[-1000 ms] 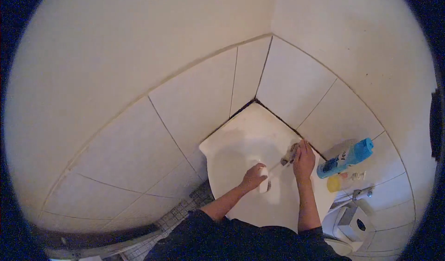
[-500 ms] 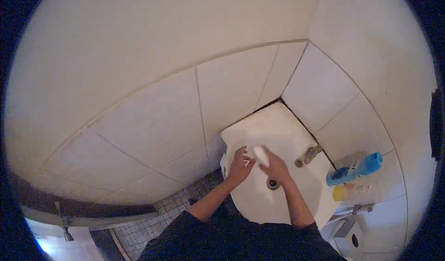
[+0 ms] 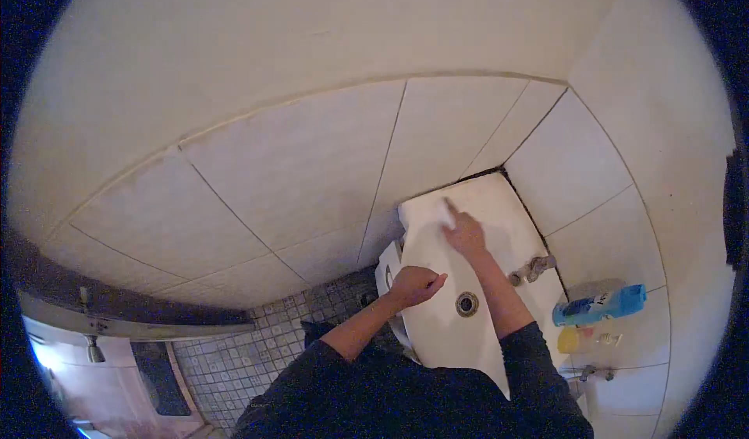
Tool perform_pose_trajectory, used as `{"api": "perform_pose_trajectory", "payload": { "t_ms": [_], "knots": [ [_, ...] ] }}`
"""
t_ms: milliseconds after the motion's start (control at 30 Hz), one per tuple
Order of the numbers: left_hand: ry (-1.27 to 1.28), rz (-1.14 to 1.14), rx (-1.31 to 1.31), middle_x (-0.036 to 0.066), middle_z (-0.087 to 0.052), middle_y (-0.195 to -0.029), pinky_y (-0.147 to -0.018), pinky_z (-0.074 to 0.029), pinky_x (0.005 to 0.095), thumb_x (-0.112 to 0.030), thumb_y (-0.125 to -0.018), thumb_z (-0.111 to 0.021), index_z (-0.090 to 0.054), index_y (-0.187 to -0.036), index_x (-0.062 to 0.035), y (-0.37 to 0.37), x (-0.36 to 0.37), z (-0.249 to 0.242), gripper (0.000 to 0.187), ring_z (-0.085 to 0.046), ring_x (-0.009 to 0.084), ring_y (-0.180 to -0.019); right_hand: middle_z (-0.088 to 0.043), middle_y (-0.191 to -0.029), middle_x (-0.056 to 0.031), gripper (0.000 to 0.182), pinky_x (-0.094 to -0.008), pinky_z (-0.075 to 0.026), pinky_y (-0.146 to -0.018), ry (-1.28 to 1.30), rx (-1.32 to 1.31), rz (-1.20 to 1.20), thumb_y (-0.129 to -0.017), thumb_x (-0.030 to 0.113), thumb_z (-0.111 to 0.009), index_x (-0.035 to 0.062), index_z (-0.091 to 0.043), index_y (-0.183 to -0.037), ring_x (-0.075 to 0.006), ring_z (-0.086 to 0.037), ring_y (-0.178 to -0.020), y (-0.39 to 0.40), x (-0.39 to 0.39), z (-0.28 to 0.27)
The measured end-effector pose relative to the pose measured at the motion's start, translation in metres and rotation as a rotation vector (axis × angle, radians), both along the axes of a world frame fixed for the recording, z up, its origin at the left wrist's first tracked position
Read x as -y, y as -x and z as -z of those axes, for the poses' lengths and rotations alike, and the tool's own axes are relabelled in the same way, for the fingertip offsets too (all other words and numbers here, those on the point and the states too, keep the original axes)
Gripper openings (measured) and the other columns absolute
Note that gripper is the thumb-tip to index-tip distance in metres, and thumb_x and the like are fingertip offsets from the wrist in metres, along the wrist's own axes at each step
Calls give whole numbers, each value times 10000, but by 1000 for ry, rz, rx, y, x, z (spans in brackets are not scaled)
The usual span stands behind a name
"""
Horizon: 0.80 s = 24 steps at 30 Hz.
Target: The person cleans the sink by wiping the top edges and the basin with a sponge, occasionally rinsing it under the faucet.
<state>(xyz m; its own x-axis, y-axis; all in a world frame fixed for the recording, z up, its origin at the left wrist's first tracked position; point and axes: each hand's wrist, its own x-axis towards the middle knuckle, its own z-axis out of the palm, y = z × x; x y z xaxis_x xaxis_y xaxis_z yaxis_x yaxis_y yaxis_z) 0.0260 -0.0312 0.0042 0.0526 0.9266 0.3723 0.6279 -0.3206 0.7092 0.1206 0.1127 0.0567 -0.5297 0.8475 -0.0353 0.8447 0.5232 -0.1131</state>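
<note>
My right hand (image 3: 466, 235) reaches over the back of the white sink (image 3: 425, 330), gripping a white bar of soap (image 3: 448, 215) between thumb and forefinger. The soap is partly hidden and smeared by motion. Over the left side of the basin, my left hand (image 3: 416, 286) is closed, its fingers curled in and no object showing in it. The round drain (image 3: 466, 304) lies between my forearms, and a metal tap (image 3: 534, 269) stands at the sink's right edge.
To the right of the sink are a blue bottle (image 3: 601, 306) and a yellow item (image 3: 569, 339). Tiled walls (image 3: 312, 158) meet behind the sink's back corner. Small patterned floor tiles (image 3: 234, 361) show at the lower left.
My right hand has carried the soap up toward the sink's back corner. My left hand has drawn away from it and curled its fingers. The view has also shifted.
</note>
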Motion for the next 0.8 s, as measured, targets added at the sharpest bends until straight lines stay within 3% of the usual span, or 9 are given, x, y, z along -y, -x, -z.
{"api": "perform_pose_trajectory", "payload": {
  "t_ms": [33, 267, 333, 467, 567, 600, 667, 733, 800],
  "knots": [
    [35, 11, -44, 131, -538, -543, -486, -413, 424, -348, -839, -446, -525, -525, -59, -1, 0, 2, 434, -530, 319, -505, -570, -864, -187, 664, -434, -454, -728, -2, 58, -159, -733, 319, -565, 269, -255, -1318, -341, -568, -802, 6, 14, -1],
    [40, 32, 9, 142, -509, -504, -500, -414, 428, -303, -831, -442, -502, -499, -39, 2, 2, -2, 428, -516, 333, -489, -552, -908, -205, 660, -436, -462, -687, -78, -181, 7, -741, 298, -562, 207, -259, -1320, -358, -562, -786, -10, 12, 34],
    [-27, -15, 101, 150, -507, -509, -511, -417, 431, -300, -831, -442, -502, -505, -41, 1, 2, 1, 421, -516, 341, -494, -540, -918, -201, 628, -426, -467, -664, -166, -102, -165, -759, 270, -559, 211, -267, -1312, -362, -559, -752, -4, 31, 42],
    [15, -17, 132, 157, -508, -514, -515, -419, 436, -299, -832, -442, -515, -525, -43, 5, 5, -5, 406, -519, 345, -498, -484, -1052, -269, 645, -465, -458, -695, 16, -314, -52, -806, 287, -502, 242, -154, -1347, -419, -541, -826, -7, 37, 52],
    [29, -31, 107, 159, -507, -516, -514, -421, 434, -304, -835, -439, -513, -532, -44, 2, 1, 7, 406, -519, 348, -497, -449, -1093, -294, 619, -436, -454, -737, -181, -754, -247, -819, 275, -490, 231, -165, -1344, -424, -516, -895, 5, 64, 83],
    [-9, -43, 124, 159, -509, -518, -512, -421, 435, -308, -836, -437, -506, -530, -45, 0, 0, 8, 409, -521, 349, -498, -449, -1093, -294, 619, -436, -454, -737, -183, -756, -246, -819, 275, -490, 231, -165, -1344, -424, -516, -895, -1, 64, 84],
    [-38, -56, 137, 158, -511, -520, -511, -421, 435, -311, -837, -436, -499, -528, -45, 0, 1, 13, 413, -522, 350, -499, -415, -1207, -213, 619, -382, -412, -840, 72, -334, -38, -791, 201, -553, 103, -246, -1319, -359, -477, -1035, -18, 63, 86],
    [-11, -39, 142, 155, -507, -515, -502, -419, 435, -323, -838, -435, -483, -533, -48, 2, 2, 3, 414, -523, 349, -500, -439, -1120, -288, 618, -424, -440, -785, 85, -311, -29, -826, 275, -491, 138, -179, -1342, -407, -500, -951, -20, 62, 84],
    [-33, -53, 94, 152, -506, -513, -496, -419, 433, -323, -838, -435, -484, -546, -48, 3, 0, 12, 405, -525, 347, -500, -465, -1110, -262, 592, -422, -437, -791, 69, -808, -112, -828, 289, -494, 112, -228, -1327, -405, -512, -936, -8, 77, 90]
  ]
}}
